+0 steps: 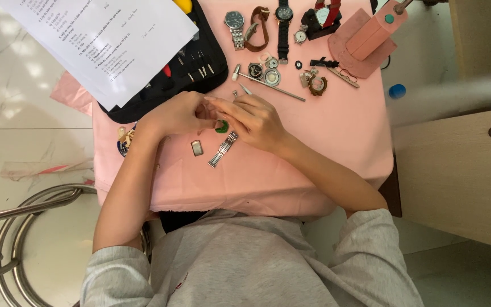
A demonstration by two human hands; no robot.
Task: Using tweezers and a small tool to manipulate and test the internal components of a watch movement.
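I see my left hand (180, 113) and right hand (254, 119) pinched together on a small green piece (221, 127) mid-worktop (336, 142), steadying it, metal watch band (223, 149) lying at 6 o'clock.

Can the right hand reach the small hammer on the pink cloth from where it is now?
Probably yes. The small hammer lies just beyond the right hand on the pink cloth, with nothing between them, though that hand's fingers are busy with a green piece.
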